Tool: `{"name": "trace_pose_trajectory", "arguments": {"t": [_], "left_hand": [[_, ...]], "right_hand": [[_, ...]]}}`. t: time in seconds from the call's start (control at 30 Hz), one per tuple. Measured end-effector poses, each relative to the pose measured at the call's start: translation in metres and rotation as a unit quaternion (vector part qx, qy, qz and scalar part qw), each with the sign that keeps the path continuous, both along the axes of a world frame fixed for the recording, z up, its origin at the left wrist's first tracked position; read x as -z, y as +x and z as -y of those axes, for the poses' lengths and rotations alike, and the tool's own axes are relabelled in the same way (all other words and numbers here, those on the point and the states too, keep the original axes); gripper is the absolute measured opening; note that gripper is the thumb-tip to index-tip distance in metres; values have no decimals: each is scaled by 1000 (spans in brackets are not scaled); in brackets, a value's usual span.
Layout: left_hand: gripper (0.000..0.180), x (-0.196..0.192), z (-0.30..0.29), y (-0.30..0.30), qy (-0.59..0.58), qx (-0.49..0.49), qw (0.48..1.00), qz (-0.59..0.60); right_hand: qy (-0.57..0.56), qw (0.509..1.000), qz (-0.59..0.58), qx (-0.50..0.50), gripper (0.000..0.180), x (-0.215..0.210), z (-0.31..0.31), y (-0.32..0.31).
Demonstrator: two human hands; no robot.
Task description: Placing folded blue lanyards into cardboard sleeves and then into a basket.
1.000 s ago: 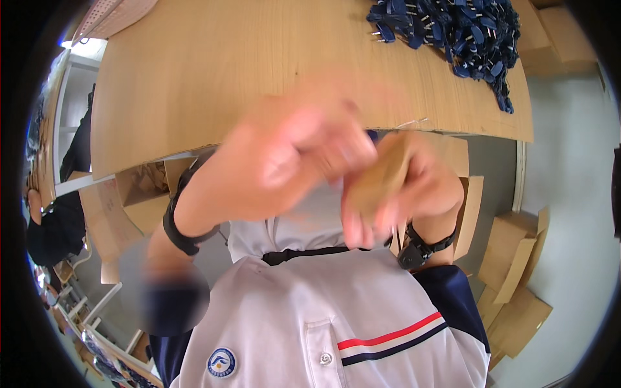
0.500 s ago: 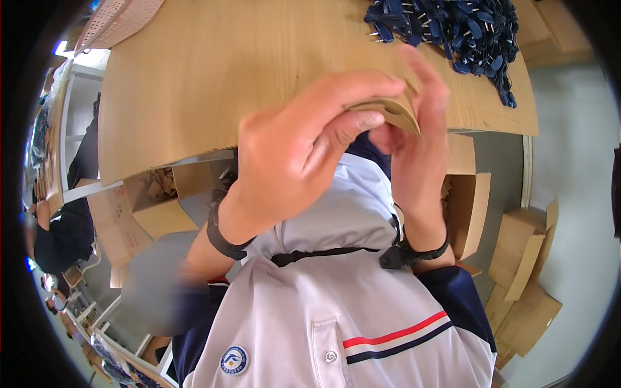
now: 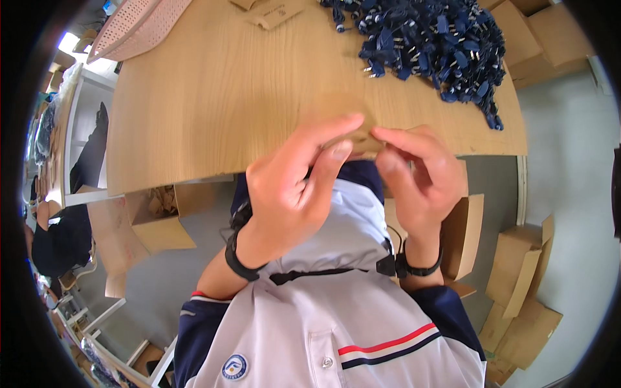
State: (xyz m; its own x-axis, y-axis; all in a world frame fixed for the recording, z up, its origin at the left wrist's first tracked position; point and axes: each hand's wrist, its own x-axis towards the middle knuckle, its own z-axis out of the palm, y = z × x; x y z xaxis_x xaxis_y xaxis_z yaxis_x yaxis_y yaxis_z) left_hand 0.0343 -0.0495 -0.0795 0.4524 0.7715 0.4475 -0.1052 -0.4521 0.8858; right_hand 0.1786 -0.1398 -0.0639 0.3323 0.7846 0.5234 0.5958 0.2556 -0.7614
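Note:
A small brown cardboard piece [image 3: 365,143], bent and a little blurred, is held over the near edge of the table between my two hands. My left hand [image 3: 288,181] pinches its left side between thumb and forefinger. At its right edge, my right hand [image 3: 424,178] has thumb and forefinger closed on it, the other fingers curled. Behind my hands on the right lies a large heap of dark blue cables with plugs [image 3: 440,52]. More flat brown cardboard pieces [image 3: 275,13] rest at the far middle of the table.
A pink perforated basket [image 3: 139,32] stands at the table's far left. Below the wooden table [image 3: 194,116] are open cardboard boxes, one on the left [image 3: 162,226] and one on the right [image 3: 466,233]. More cartons [image 3: 514,271] are on the floor at right. A person in black [image 3: 61,242] is at far left.
My right hand has turned and lowered, its raised fingers now curled in at the card's edge. The cardboard piece has shifted slightly left and down. More of the table's far side shows.

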Motion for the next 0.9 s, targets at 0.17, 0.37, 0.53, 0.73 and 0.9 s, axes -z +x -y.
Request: {"name": "trace_pose_trajectory", "arguments": {"t": [0.17, 0.37, 0.53, 0.73, 0.9], "left_hand": [[16, -6, 16, -7, 31, 60, 998, -17], [17, -13, 16, -8, 66, 213, 975, 6], [25, -6, 22, -9, -63, 362, 929, 33], [22, -13, 11, -11, -59, 354, 933, -22], [13, -13, 4, -17, -68, 331, 941, -7]], "right_hand": [[7, 973, 227, 39, 41, -12, 5, 0], [0, 972, 235, -16, 37, -13, 27, 7], [63, 976, 203, 44, 29, 0, 64, 44], [72, 833, 223, 501, 17, 57, 175, 117], [-263, 736, 194, 593, 37, 181, 284, 114]]}}
